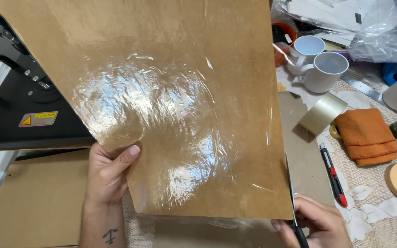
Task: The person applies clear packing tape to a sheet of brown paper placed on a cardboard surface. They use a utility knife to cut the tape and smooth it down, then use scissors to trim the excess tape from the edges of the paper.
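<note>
Head view shows my left hand [111, 172] pinching the lower left edge of a large brown board wrapped in clear glossy film [175, 105], held up tilted; my right hand [315, 225] grips black-handled scissors [292, 193] at its right edge, mid-cut I judge; next calls for steady blade travel; two white ceramic mugs [320, 62] look empty.

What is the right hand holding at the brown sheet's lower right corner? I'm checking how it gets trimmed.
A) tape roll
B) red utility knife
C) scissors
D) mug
C: the right hand grips scissors, blades up along the brown sheet edge; the left hand holds the sheet.
</note>
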